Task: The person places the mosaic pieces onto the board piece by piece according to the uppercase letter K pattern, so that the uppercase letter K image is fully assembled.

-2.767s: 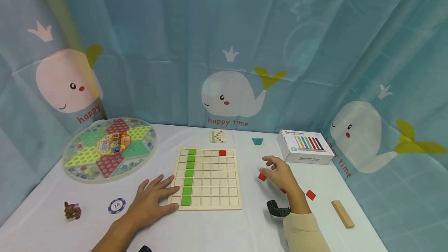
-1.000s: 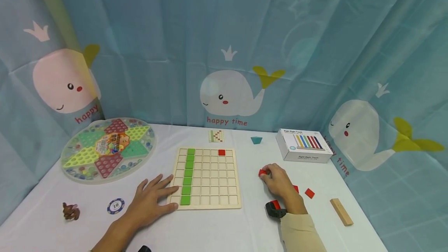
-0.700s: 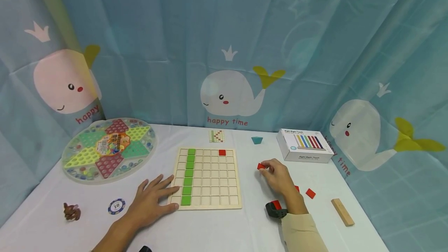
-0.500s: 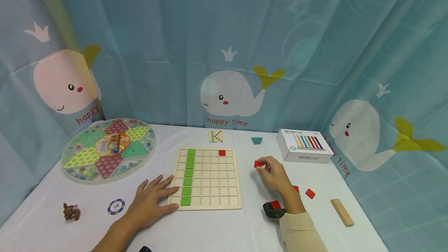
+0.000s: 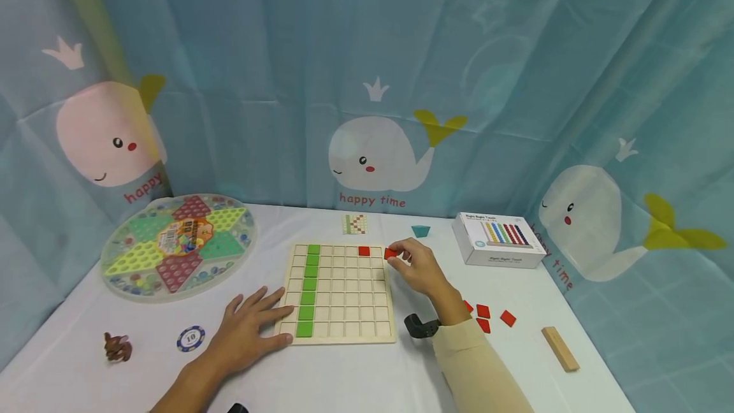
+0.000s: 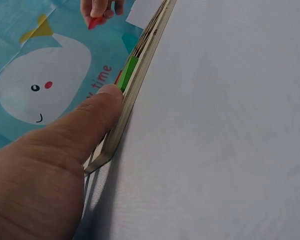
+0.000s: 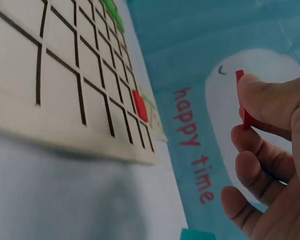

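A wooden grid board [image 5: 346,295] lies mid-table, with a column of green tiles [image 5: 309,283] filling its second column and one red tile [image 5: 364,251] in the top row. My right hand [image 5: 422,268] pinches another red tile [image 7: 243,100] between thumb and fingertips, raised over the board's top right corner. My left hand [image 5: 245,330] rests with spread fingers on the board's left edge; in the left wrist view its thumb [image 6: 102,107] presses the rim beside a green tile [image 6: 126,74].
Loose red tiles [image 5: 483,311] lie right of my forearm, near a wooden block [image 5: 561,349]. Behind stand a white box [image 5: 499,241], a teal piece [image 5: 421,231] and a pattern card [image 5: 355,224]. Leftward are a Chinese checkers board [image 5: 180,244], a poker chip [image 5: 190,338] and a small brown figurine [image 5: 117,347].
My right hand has picked a red tile off the table and carried it left and away from me to the board's top right corner. The left hand stays put.
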`<state>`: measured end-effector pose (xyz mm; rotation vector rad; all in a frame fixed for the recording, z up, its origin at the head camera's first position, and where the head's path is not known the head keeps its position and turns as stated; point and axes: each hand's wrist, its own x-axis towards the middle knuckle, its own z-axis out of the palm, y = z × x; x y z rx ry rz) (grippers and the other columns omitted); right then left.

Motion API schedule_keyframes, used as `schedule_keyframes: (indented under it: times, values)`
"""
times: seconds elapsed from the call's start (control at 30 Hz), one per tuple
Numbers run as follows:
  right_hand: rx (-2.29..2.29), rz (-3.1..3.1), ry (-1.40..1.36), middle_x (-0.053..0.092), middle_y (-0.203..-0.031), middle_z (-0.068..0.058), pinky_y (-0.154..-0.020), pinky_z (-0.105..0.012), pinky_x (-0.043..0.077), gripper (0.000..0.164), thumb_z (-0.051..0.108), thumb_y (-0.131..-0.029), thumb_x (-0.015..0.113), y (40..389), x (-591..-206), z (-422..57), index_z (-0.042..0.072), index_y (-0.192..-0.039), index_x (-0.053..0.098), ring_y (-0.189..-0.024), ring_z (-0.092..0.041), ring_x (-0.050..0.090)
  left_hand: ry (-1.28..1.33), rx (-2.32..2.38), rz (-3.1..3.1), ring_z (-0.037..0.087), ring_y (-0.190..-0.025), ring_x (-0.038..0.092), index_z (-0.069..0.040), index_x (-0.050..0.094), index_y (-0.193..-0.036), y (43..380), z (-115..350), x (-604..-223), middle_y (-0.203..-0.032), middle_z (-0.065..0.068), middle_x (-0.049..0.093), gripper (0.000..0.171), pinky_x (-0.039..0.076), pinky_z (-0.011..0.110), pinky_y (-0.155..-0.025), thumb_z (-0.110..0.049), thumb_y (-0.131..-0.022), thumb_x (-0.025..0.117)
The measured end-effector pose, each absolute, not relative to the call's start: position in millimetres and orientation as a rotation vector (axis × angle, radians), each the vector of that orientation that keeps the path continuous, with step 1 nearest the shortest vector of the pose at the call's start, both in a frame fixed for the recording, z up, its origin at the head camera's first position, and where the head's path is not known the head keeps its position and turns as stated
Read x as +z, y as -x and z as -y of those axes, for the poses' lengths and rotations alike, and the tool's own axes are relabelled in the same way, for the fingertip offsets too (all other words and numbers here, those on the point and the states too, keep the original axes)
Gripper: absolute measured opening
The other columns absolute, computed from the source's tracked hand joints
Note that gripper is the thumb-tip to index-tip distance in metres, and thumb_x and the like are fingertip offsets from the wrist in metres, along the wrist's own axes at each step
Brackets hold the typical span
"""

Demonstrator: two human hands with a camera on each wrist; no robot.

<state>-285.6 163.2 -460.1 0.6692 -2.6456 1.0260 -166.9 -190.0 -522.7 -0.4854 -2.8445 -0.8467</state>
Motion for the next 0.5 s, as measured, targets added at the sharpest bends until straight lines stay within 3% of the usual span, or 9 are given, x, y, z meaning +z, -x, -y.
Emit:
schedule_keyframes:
  times: [0.2, 0.5]
  values:
    - [1.029, 2.702, -0.746, 0.064, -0.099, -0.003, -0.071, -0.034, 0.048, 0.023, 0.015, -0.088, 0.072, 299, -463, -141, 0.005, -0.108, 0.068, -0.085, -0.023, 0.055, 0.486, -0.841, 2.846, 0.040, -0.136, 0.030, -0.022, 0.069, -0.121, 167, 190, -522, -0.144, 0.004, 0.047, 0.062, 0.008, 0.065, -0.106, -0.065, -0.077, 0.067]
    - [1.037, 2.815, -0.753, 0.061, -0.094, 0.000, -0.068, -0.029, 0.047, 0.020, 0.016, -0.090, 0.070, 315, -480, -113, 0.005, -0.107, 0.069, -0.078, -0.015, 0.051, 0.487, -0.851, 2.842, 0.040, -0.136, 0.030, -0.022, 0.070, -0.121, 167, 190, -523, -0.144, 0.004, 0.048, 0.061, 0.008, 0.064, -0.106, -0.064, -0.076, 0.068]
